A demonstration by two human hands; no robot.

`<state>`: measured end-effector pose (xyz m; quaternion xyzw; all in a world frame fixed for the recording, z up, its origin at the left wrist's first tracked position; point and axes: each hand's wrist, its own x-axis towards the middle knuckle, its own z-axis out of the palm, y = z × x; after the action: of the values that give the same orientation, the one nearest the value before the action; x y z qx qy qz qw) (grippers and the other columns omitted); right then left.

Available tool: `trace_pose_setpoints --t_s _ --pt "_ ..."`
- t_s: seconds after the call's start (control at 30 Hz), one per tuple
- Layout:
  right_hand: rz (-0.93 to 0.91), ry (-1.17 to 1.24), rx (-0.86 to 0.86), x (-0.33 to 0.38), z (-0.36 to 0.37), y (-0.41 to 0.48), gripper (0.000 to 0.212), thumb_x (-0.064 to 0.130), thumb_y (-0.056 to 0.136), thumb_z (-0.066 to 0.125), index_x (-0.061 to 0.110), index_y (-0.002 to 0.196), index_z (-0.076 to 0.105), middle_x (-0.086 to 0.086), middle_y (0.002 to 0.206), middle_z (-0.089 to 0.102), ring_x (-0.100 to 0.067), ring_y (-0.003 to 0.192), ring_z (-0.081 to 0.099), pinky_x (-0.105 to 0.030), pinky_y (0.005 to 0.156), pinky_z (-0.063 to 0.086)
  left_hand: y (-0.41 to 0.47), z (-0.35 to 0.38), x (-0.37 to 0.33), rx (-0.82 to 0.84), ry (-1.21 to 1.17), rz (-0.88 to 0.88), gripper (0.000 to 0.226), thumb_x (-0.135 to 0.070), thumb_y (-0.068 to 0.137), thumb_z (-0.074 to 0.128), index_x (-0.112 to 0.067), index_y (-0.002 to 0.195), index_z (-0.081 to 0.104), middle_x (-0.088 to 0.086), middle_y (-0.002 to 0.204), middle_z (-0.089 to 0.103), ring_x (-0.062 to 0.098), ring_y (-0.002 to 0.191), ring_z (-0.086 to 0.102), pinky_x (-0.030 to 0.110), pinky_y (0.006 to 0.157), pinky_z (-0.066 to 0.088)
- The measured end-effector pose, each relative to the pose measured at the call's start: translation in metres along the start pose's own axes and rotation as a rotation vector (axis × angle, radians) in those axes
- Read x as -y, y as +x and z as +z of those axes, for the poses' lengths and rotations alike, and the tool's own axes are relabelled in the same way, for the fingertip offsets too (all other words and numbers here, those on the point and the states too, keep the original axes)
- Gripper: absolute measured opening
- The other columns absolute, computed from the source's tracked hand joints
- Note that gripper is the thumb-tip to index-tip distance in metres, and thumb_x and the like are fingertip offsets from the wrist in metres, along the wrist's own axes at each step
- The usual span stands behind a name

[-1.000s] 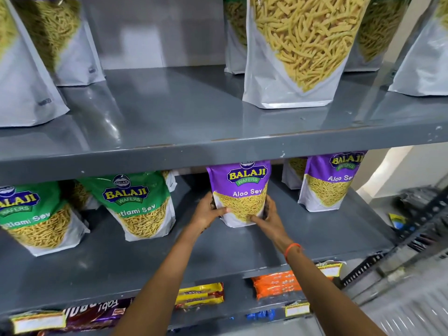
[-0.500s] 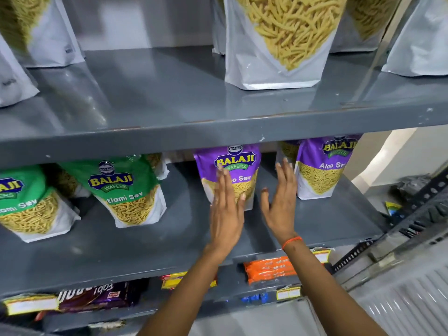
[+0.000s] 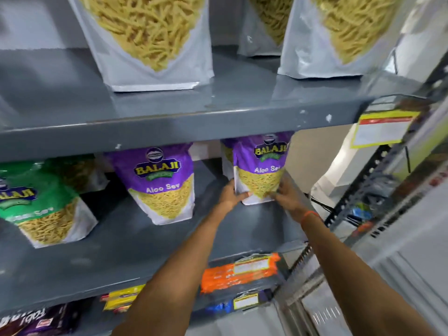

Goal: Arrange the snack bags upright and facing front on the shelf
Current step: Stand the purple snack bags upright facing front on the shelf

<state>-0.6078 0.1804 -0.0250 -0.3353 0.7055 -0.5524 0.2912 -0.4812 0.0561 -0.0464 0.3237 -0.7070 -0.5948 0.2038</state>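
Both hands had shifted right from the middle purple bag point(image 3: 164, 183), which half a second earlier they were just letting go of, to the right purple bag point(image 3: 260, 170). The left hand point(image 3: 231, 196) pressed that bag's lower left edge, thumb curled onto its front; the right hand point(image 3: 287, 198) cupped the lower right corner, fingers closed around it. The middle bag was left upright, label forward, so it looked finished, and the right bag, at the shelf's end and tilted slightly, seemed the one being squared up. The shelf point(image 3: 145, 241) was smooth grey metal, likely letting bags slide easily. A green bag point(image 3: 46, 204) stood farther left, leaning. Above, large pale pouches point(image 3: 145, 40) stood on the upper shelf. To the right, a slotted rack point(image 3: 358, 197) stood blurred.
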Motion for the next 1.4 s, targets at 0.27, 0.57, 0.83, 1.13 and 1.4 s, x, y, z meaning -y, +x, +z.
trace_pose_setpoints --t_s 0.27,0.57,0.83,1.13,1.4 --pt "0.076 0.052 -0.019 -0.045 -0.022 -0.054 0.050 0.000 0.084 0.062 0.027 0.123 0.044 -0.016 0.135 0.052 -0.028 0.122 0.052 -0.037 0.098 0.046 -0.081 0.027 0.021 -0.069 0.114 -0.016 0.042 -0.026 0.071 0.077 -0.009 0.102 0.054 0.015 0.102 0.071 0.032 0.092 0.069 0.035 0.075 0.052" --pt "0.050 0.104 -0.075 -0.057 -0.033 -0.098 0.061 0.018 0.077 0.071 0.021 0.130 0.042 -0.009 0.134 0.055 -0.025 0.125 0.051 -0.048 0.102 0.045 -0.116 0.045 0.021 -0.013 0.166 0.079 0.047 -0.030 0.080 0.069 -0.015 0.122 0.052 0.006 0.114 0.070 0.021 0.102 0.067 0.043 0.087 0.055" --pt "0.055 0.001 -0.274 -0.033 -0.014 -0.109 0.058 -0.003 0.087 0.054 0.012 0.138 0.031 -0.017 0.143 0.043 -0.031 0.134 0.040 -0.048 0.110 0.036 -0.122 0.042 0.017 0.029 0.145 0.081 0.067 -0.033 0.080 0.069 -0.014 0.136 0.036 0.006 0.140 0.050 0.024 0.127 0.050 0.039 0.101 0.047" --pt "-0.680 -0.184 -0.590 0.050 0.135 -0.125 0.055 0.006 0.086 0.043 0.017 0.139 0.030 -0.004 0.138 0.035 -0.008 0.135 0.029 -0.020 0.115 0.024 -0.147 -0.064 -0.004 -0.566 0.223 0.502 0.083 -0.051 0.083 0.054 -0.028 0.147 0.005 -0.006 0.158 0.009 0.001 0.145 0.009 0.010 0.116 0.009" --pt "-0.223 -0.139 -0.015 0.069 0.224 -0.050 0.142 0.056 0.017 -0.008 -0.010 0.140 0.017 -0.026 0.148 0.027 -0.030 0.133 0.033 -0.046 0.117 0.024 -0.116 -0.213 0.039 -0.397 0.022 0.133 0.086 -0.019 0.056 0.088 -0.015 0.130 0.045 0.012 0.135 0.054 -0.002 0.121 0.051 0.022 0.108 0.039"
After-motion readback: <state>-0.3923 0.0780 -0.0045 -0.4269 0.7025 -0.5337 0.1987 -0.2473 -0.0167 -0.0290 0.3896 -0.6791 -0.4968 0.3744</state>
